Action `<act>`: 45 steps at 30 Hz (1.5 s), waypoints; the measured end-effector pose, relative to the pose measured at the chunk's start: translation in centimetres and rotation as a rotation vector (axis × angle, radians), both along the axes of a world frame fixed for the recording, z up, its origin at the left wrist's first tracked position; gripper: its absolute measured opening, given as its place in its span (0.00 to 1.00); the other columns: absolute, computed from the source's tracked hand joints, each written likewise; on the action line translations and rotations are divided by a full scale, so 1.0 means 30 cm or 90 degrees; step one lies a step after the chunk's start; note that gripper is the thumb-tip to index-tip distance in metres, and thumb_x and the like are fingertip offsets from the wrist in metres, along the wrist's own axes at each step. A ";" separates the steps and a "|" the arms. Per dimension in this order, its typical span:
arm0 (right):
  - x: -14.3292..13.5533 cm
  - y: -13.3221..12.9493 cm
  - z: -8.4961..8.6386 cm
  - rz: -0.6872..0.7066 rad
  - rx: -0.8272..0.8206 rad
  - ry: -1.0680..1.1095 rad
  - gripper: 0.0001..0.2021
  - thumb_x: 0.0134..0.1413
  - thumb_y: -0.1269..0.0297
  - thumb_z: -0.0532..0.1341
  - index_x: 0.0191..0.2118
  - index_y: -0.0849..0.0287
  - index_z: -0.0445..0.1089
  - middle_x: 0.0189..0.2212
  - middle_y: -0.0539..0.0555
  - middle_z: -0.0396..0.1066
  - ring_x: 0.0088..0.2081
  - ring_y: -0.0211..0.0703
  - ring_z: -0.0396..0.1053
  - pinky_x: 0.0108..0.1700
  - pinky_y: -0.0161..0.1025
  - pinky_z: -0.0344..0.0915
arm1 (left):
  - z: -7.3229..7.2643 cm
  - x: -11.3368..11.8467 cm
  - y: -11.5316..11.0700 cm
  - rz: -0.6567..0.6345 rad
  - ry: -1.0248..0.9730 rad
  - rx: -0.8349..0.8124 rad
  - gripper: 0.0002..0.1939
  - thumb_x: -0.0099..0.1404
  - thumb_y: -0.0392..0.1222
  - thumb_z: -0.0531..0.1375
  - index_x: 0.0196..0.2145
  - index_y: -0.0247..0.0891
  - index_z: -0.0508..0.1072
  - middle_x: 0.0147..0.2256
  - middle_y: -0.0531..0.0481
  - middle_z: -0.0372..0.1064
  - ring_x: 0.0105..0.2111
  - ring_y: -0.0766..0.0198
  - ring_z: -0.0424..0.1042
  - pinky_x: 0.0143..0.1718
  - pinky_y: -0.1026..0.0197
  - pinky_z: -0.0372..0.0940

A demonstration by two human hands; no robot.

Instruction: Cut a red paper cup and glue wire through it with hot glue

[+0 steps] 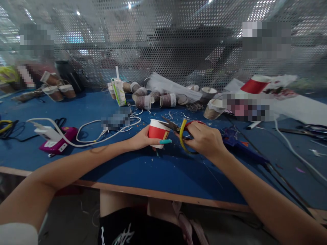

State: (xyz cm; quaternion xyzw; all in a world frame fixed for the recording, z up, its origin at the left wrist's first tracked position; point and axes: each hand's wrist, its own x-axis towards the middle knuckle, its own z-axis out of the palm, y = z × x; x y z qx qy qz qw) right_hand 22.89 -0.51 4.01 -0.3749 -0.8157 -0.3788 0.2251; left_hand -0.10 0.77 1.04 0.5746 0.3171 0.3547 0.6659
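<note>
A red paper cup [155, 131] with a white rim stands roughly upright in my left hand [141, 139], whose fingers wrap around its side. The thumb, with a long turquoise nail, lies across the front of the cup. My right hand [204, 137] grips a pair of scissors [174, 127] by handles that look red and yellow. The blades point left and reach the cup's rim; one seems to go over the opening. Whether the blades touch the paper I cannot tell.
Several twine-wrapped cups [167, 100] lie at the back by a perforated metal screen [163, 44]. A drink carton [119, 92] stands among them. At left is a purple power strip [59, 141] with a white cable. A blue glue gun [242, 148] lies right, near another red cup [255, 85].
</note>
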 end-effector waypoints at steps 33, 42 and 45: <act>0.030 0.004 0.021 0.041 -0.124 -0.058 0.25 0.63 0.47 0.47 0.27 0.62 0.67 0.19 0.54 0.65 0.22 0.39 0.64 0.23 0.35 0.52 | -0.008 -0.009 -0.004 0.068 0.009 0.057 0.32 0.42 0.44 0.71 0.43 0.35 0.65 0.34 0.48 0.70 0.28 0.67 0.69 0.28 0.63 0.65; -0.010 -0.018 0.023 0.038 -0.104 -0.010 0.28 0.62 0.44 0.46 0.29 0.64 0.69 0.20 0.55 0.66 0.23 0.40 0.64 0.23 0.35 0.53 | -0.015 -0.007 -0.001 0.058 -0.041 0.111 0.36 0.38 0.45 0.74 0.44 0.36 0.65 0.41 0.46 0.70 0.37 0.63 0.70 0.41 0.58 0.66; -0.024 -0.028 0.019 0.024 -0.089 -0.002 0.29 0.60 0.42 0.48 0.30 0.66 0.70 0.22 0.57 0.67 0.26 0.42 0.66 0.24 0.35 0.55 | -0.022 -0.010 -0.001 0.039 -0.050 0.136 0.36 0.39 0.46 0.74 0.45 0.37 0.65 0.43 0.46 0.69 0.40 0.62 0.70 0.43 0.57 0.65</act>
